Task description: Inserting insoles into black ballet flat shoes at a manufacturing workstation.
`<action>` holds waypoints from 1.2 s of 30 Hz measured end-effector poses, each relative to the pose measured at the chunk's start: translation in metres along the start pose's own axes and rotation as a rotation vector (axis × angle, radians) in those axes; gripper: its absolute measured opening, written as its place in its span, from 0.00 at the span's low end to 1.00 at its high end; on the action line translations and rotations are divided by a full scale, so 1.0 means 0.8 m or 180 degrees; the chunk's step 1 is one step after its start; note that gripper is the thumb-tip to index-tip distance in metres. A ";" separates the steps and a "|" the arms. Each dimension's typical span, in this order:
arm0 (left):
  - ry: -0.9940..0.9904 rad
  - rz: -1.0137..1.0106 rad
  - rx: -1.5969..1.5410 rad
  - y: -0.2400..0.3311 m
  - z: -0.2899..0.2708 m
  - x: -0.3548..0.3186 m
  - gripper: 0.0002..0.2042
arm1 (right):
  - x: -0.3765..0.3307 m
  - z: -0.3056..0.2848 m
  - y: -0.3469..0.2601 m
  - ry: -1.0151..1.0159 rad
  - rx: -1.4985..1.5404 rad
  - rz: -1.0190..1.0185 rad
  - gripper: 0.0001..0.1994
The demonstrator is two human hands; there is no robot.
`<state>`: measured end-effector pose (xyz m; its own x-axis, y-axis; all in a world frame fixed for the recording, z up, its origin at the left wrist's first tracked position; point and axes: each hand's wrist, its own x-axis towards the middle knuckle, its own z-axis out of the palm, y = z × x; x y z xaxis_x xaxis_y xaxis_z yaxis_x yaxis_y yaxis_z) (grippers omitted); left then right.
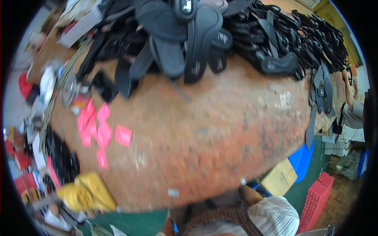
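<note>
Neither of my hands shows in this blurred picture. My right arm (249, 193) comes out of a striped white sleeve (275, 214) and ends under the near edge of a worn reddish-brown table (220, 133). A bit of skin (168, 228) at the bottom edge may be my left arm. A big heap of black sandal soles (197, 39) covers the far side of the table. Several pink cards (98, 128) lie on its left part.
A yellow bag-like thing (84, 192) sits at the table's near left corner. Clutter lines the left edge. Another person's arm (348, 88) shows at the far right by more black soles (322, 92). Below right are a red crate (317, 198), a blue sheet (302, 159) and cardboard (279, 177).
</note>
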<state>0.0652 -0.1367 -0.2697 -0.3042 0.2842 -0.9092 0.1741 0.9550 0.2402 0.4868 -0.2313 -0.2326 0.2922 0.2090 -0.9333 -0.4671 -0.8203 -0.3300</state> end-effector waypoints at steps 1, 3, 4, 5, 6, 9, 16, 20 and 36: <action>0.0008 0.0051 0.0058 0.034 0.025 0.008 0.16 | 0.007 0.000 -0.018 0.0104 -0.0213 -0.0036 0.17; 0.0075 0.0071 0.0181 0.093 0.069 0.025 0.16 | 0.016 0.001 -0.042 0.0288 -0.0530 0.0062 0.16; 0.0095 0.0070 0.0214 0.117 0.088 0.036 0.16 | 0.020 0.001 -0.052 0.0354 -0.0638 0.0105 0.16; 0.0125 0.0064 0.0243 0.135 0.102 0.044 0.16 | 0.026 0.002 -0.061 0.0402 -0.0726 0.0145 0.16; 0.0144 0.0059 0.0260 0.147 0.113 0.050 0.16 | 0.029 0.002 -0.068 0.0426 -0.0793 0.0184 0.16; 0.0188 0.0018 0.0318 0.152 0.121 0.060 0.16 | 0.036 0.003 -0.079 0.0458 -0.1019 0.0208 0.16; 0.0124 0.0400 0.0570 0.093 0.051 0.048 0.15 | 0.021 -0.004 -0.043 0.0420 -0.1466 -0.0203 0.14; 0.0035 0.0784 0.0867 0.067 0.000 0.038 0.15 | 0.018 -0.024 0.000 0.0396 -0.1708 -0.0369 0.14; -0.0413 0.2509 0.2706 0.126 -0.033 -0.219 0.22 | -0.168 -0.157 -0.412 -0.1105 0.1950 -0.2743 0.32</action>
<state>0.1110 -0.0879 -0.0773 0.2576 0.7154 -0.6495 0.8584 0.1391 0.4937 0.7067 -0.0558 0.0194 0.5128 0.7984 -0.3156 -0.5814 0.0525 -0.8119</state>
